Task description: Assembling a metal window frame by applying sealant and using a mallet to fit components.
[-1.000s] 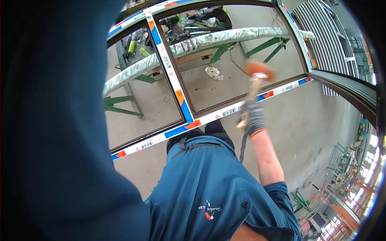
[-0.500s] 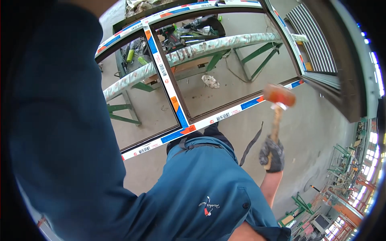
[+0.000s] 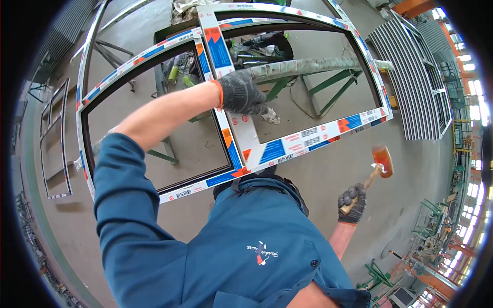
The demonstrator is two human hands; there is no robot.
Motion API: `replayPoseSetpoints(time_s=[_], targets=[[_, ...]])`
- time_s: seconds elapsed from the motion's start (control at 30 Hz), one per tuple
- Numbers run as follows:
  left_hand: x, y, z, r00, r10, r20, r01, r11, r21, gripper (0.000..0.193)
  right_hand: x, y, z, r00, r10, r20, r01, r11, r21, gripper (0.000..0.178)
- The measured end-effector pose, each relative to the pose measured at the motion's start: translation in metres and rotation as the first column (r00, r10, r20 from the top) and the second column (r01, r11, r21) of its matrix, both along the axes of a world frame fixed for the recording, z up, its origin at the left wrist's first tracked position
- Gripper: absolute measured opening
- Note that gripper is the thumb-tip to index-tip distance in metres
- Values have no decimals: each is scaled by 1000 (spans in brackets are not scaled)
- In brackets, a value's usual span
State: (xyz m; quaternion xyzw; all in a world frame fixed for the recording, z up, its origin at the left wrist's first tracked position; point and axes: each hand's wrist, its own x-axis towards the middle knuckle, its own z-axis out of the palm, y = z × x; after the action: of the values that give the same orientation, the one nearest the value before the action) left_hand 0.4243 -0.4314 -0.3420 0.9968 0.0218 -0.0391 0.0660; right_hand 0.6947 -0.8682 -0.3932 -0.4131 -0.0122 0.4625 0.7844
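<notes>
A window sash (image 3: 272, 150) wrapped in printed protective tape lies over the right part of a larger window frame (image 3: 205, 183). My left hand (image 3: 241, 93), in a dark knit glove with an orange cuff, reaches across the sash's left upright, its fingers closed over the inner edge; their tips are partly hidden. Off to the right, my right hand (image 3: 353, 203), in a grey-black glove, grips the wooden handle of a mallet (image 3: 382, 162). The mallet's reddish-orange head is up in the air, away from both frames.
A padded trestle rail (image 3: 308, 65) with green legs (image 3: 336, 90) supports the frame. Behind lies a bin of power tools (image 3: 262, 49). A slatted panel (image 3: 405, 77) stands at the right; another frame (image 3: 54, 138) stands at the left. Green racks (image 3: 377, 277) stand far right.
The sash, tilted up at the right, now lies down over the frame. My left arm has come down, its hand on the sash. My right hand has swung the mallet rightward and lower.
</notes>
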Motion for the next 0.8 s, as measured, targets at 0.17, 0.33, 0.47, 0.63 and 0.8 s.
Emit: replayPoseSetpoints(time_s=[0.17, 0.33, 0.47, 0.63, 0.8], targets=[[-3, 1, -81, 994, 94, -56, -97, 993, -60, 41, -15, 38, 1, 998, 42, -46, -45, 997, -70, 14], [-1, 0, -92, 989, 136, -54, -141, 985, -101, 41, -28, 62, -7, 975, 194, -112, -201, 978, -56, 17], [3, -1, -73, 973, 155, -174, -174, 980, -97, 39, -27, 76, -9, 961, 244, -130, -255, 964, -78, 17], [-5, 0, -83, 980, 177, -86, -192, 955, -227, 39, -41, 90, -3, 977, 205, -56, -213, 939, -269, 15], [16, -3, -155, 978, 166, -128, -196, 943, -269, 24, -57, 107, -11, 967, 211, 144, -126, 885, -449, 13]])
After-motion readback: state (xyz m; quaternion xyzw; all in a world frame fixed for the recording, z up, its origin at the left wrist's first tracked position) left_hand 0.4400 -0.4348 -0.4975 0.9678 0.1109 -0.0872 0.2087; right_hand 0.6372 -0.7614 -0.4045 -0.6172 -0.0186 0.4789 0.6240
